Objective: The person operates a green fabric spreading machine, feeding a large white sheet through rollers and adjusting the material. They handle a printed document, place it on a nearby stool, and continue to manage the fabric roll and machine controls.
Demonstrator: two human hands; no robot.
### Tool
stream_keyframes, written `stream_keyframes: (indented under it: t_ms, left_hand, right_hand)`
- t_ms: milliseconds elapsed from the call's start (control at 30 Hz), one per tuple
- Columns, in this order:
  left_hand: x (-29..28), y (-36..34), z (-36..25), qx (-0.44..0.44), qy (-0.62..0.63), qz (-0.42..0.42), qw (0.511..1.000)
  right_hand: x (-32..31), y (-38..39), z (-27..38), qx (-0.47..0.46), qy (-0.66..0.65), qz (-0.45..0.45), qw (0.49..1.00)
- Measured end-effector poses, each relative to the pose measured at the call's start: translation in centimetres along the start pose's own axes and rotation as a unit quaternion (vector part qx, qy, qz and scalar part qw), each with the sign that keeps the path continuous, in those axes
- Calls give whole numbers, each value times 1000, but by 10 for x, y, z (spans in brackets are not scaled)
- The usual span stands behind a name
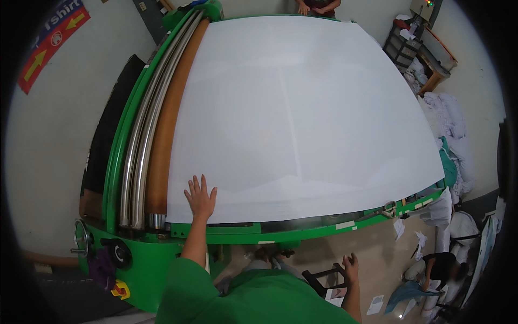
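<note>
My left hand [201,197] rests palm down with fingers spread on a large white sheet [307,113], near its lower left edge. The sheet covers the bed of a green machine [291,235]. Just left of that hand runs a brown roller [163,151], beside two shiny steel rollers [141,146] and a green bar [125,124]. My right hand [350,263] hangs below the machine's front edge at my side, fingers loosely bent and apart, holding nothing, above a black stool [318,281].
Another person's hands [315,8] are at the far edge. A crouching person [437,267] handles teal fabric [404,294] at lower right. Pale fabric piles [448,113] line the right wall. A handwheel [82,237] and black knob [120,254] sit at the machine's left end.
</note>
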State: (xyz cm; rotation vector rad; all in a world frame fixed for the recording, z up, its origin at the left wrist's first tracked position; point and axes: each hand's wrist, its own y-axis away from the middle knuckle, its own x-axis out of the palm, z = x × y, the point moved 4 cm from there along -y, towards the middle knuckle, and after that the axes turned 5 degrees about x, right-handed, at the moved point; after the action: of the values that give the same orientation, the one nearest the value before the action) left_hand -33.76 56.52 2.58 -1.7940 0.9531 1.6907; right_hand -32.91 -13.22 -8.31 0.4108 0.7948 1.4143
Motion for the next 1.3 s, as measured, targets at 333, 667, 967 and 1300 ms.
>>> stream_keyframes:
  t_ms: [333,667,967,1300]
  left_hand:
    - [-11,9,-3,-17,41,-5,999]
    - [-29,-133,71,-44,56,-125,990]
    - [-9,-120,66,-114,-19,-90,989]
    - [-1,-98,58,-198,-41,-61,977]
  right_hand:
    - [92,-22,182,109,-179,149,966]
    - [94,-44,170,166,-193,51,966]
    - [93,-50,167,250,-247,66,934]
    - [85,-58,156,309,-206,47,927]
